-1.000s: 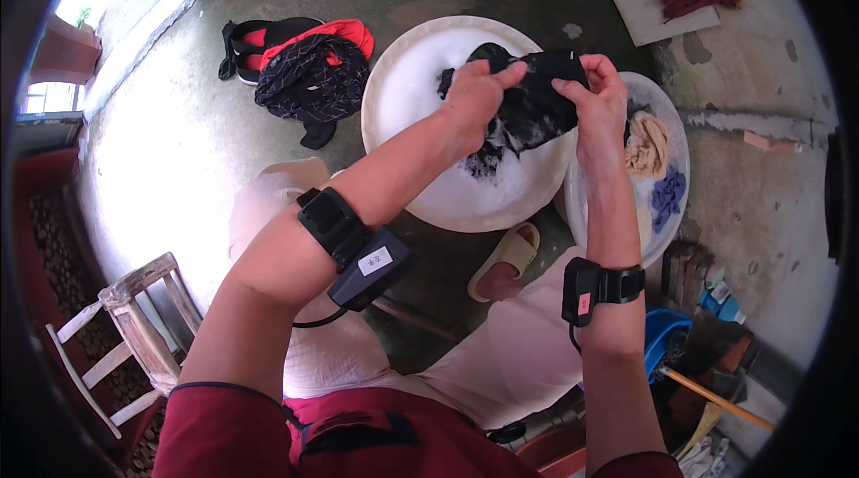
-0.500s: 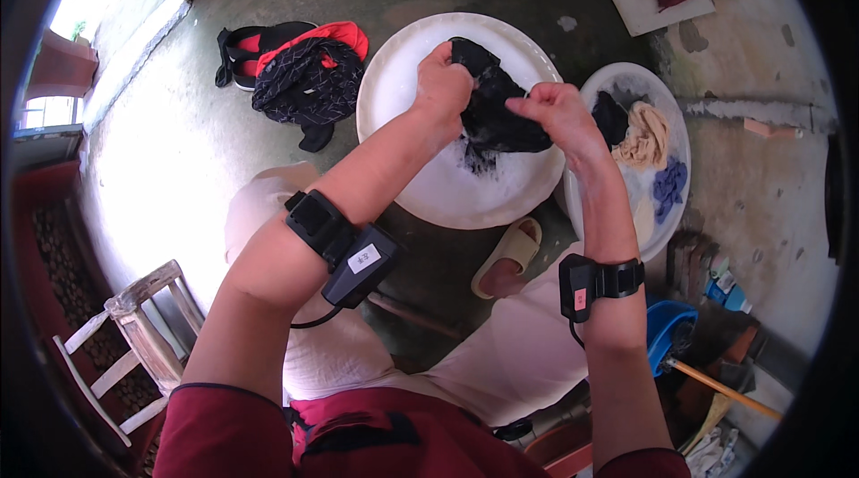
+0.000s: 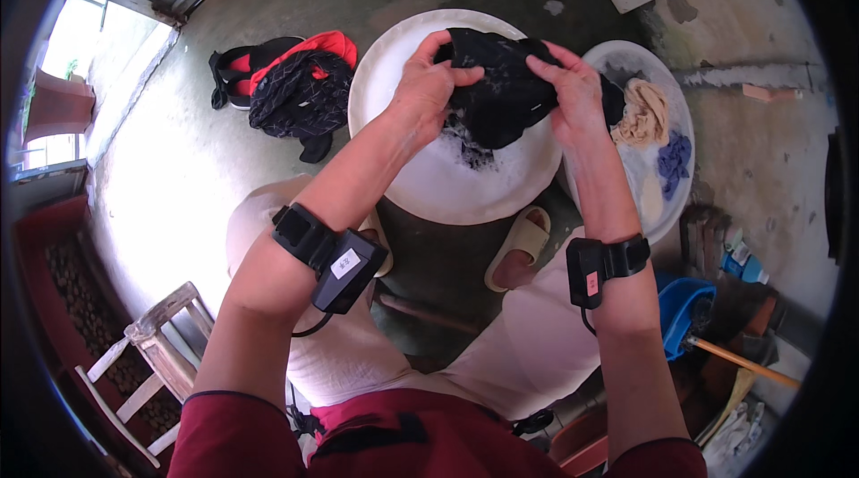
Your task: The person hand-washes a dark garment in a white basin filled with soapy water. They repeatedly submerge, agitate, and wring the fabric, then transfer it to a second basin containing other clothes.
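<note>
Between my two hands a wet black cloth garment (image 3: 501,89) hangs spread out over a large white basin (image 3: 403,187). My left hand (image 3: 426,83) grips its left edge, thumb on top. On the opposite side my right hand (image 3: 574,92) pinches the cloth between thumb and fingers. White suds fill much of the basin, and a darker bit of cloth or water (image 3: 467,152) shows just below the held garment. The exact kind of garment cannot be made out.
To the right, a smaller white basin (image 3: 651,226) holds a beige cloth (image 3: 642,113), a blue-purple cloth (image 3: 673,163) and something black. Black-and-red clothes (image 3: 302,95) lie on the floor at left beside a shoe (image 3: 237,74). A wooden chair (image 3: 161,357) and blue dustpan (image 3: 682,313) stand nearer.
The black garment is now spread wider and flatter between my hands. My right hand has shifted its hold, and the left thumb now lies across the cloth. The view has moved slightly.
</note>
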Tool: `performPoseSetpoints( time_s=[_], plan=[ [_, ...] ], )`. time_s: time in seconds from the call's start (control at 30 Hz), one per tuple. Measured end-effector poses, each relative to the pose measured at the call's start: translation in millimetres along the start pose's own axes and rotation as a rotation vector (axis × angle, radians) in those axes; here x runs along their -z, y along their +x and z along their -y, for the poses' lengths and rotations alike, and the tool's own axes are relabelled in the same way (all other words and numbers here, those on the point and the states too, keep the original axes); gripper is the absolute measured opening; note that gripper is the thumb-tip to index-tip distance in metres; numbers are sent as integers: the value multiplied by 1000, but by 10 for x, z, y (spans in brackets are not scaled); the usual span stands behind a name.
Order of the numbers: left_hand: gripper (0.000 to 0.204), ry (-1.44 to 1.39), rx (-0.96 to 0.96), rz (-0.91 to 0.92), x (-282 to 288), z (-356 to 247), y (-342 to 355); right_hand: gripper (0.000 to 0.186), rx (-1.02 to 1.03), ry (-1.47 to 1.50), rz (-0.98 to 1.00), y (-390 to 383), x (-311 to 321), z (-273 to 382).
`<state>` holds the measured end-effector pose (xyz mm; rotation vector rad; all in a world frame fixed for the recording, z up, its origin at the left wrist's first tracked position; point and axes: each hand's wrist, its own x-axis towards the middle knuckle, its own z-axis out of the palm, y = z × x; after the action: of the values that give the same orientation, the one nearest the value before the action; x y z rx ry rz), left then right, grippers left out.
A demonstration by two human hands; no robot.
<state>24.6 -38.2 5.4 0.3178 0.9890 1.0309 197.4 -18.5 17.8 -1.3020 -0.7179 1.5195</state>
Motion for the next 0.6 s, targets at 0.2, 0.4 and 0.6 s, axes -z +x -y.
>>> performPoseSetpoints(
  time_s=[0.2, 0.4, 0.6],
  plan=[
    [21, 92, -183, -65, 10, 15, 68, 17, 161, -116, -98, 17, -59, 66],
    [16, 280, -166, -37, 27, -17, 21, 24, 149, -43, 107, 48, 66, 255],
    [12, 407, -71, 103, 35, 51, 21, 35, 208, -33, 167, 63, 147, 262]
  ],
)
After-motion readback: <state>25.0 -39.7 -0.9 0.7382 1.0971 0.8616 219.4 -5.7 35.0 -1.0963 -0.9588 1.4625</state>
